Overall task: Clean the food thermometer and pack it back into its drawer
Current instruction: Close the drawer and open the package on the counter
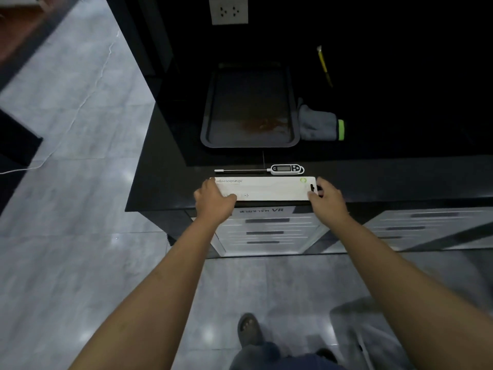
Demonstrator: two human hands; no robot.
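Thermometer: food thermometer (280,169) lies on the dark table (400,177), just behind its white box (269,188).
Hands: left hand (213,200) and right hand (326,196) grip the box's ends.

white box (266,188) on the counter edge is showing a line of thai print at its top left, too blurred to spell out, and a green round logo at top right. label (262,210) on the drawer unit below is reading "vr" after blurred thai script.
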